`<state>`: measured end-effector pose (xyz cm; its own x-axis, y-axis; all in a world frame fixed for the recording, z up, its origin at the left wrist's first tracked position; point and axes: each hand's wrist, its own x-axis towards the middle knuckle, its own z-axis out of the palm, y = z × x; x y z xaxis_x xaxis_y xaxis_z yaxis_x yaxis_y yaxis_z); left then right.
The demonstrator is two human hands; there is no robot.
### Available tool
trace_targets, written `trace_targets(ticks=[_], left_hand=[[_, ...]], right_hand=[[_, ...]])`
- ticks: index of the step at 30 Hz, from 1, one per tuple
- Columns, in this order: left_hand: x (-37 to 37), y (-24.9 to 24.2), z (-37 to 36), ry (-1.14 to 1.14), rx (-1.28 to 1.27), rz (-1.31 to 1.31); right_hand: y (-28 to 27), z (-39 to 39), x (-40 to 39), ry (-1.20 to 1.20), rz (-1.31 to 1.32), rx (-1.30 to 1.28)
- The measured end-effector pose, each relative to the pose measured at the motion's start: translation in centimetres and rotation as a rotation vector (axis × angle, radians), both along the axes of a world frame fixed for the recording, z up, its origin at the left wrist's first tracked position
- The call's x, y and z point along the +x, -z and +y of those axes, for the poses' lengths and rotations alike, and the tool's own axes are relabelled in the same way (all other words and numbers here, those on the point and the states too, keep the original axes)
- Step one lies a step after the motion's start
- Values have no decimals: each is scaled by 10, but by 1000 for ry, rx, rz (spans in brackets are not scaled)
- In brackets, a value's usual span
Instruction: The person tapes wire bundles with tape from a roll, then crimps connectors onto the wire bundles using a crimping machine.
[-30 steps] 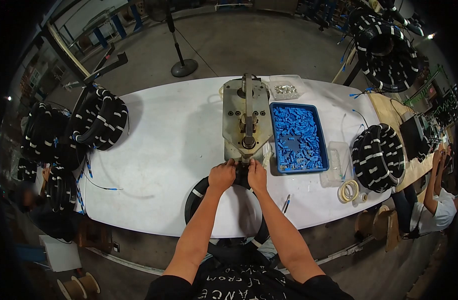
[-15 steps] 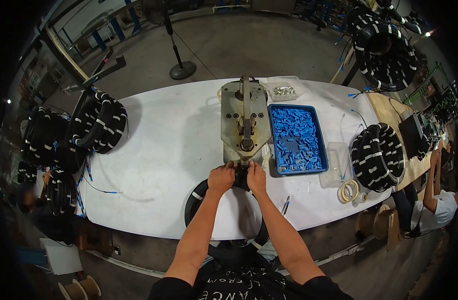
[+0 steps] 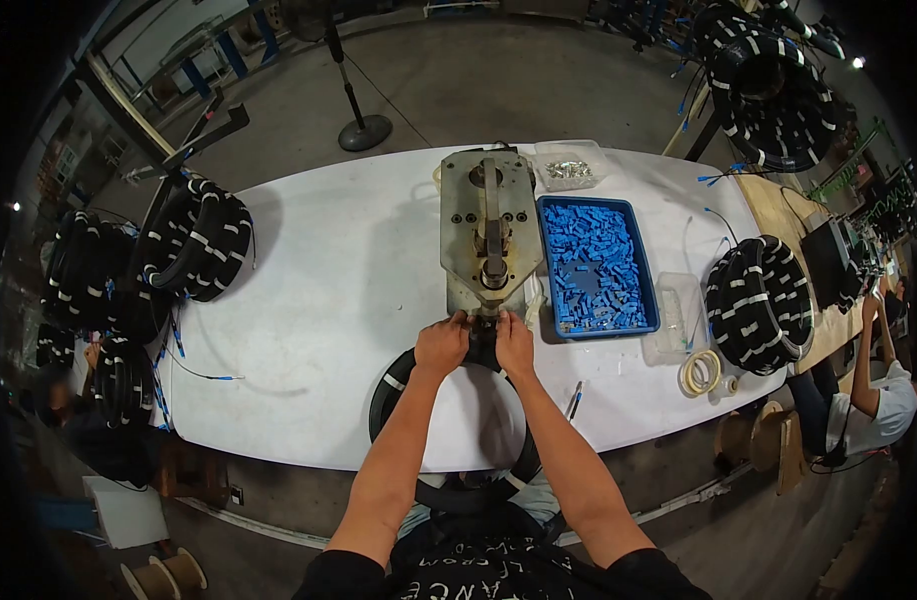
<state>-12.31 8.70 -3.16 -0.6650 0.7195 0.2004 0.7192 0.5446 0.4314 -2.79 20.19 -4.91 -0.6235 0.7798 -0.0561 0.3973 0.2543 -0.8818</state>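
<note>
A metal press (image 3: 490, 225) with a lever arm stands on the white table. Both hands meet at its front lower end. My left hand (image 3: 443, 345) is closed, thumb and fingers pinched on black cable at the press's mouth. Opposite it, my right hand (image 3: 515, 345) is closed the same way. The coil of black cable (image 3: 387, 398), banded with white tape, hangs below both hands, over the table's near edge and against my body. My fingertips hide the cable end and any small part at the press.
Right of the press stands a blue tray (image 3: 655, 318) of blue connectors; behind it is a clear box (image 3: 569, 172) of metal pieces. Tape rolls (image 3: 701, 373), a pen-like tool (image 3: 576, 399) and a taped coil (image 3: 759, 305) lie rightward. More coils (image 3: 199, 240) stand left. Co-workers sit at both sides.
The view has shifted slightly, so the press and tray appear a little higher. Both hands stay pinched at the press's front, with the coil still beneath them.
</note>
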Motion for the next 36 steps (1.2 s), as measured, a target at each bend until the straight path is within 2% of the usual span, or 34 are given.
trace_targets(ticks=[8, 11, 13, 15, 17, 20, 23, 36], left_hand=[[-4, 5, -1, 36, 21, 56], [-6, 7, 1, 30, 28, 32], [-5, 3, 0, 29, 59, 11], [-5, -1, -2, 26, 87, -4], [-4, -2, -5, 52, 226, -60], [-4, -11, -8, 52, 214, -163], [-7, -2, -9, 104, 191, -164], [-5, -3, -7, 96, 120, -78]], right_hand=[[15, 5, -4, 17, 47, -88], [19, 6, -5, 23, 157, -177], [15, 6, -3, 36, 243, -425], [10, 6, 1, 32, 243, -452], [7, 4, 5, 29, 241, -484], [9, 3, 9, -10, 311, -497], [8, 4, 11, -34, 390, -606], [0, 7, 14, -88, 399, -683]])
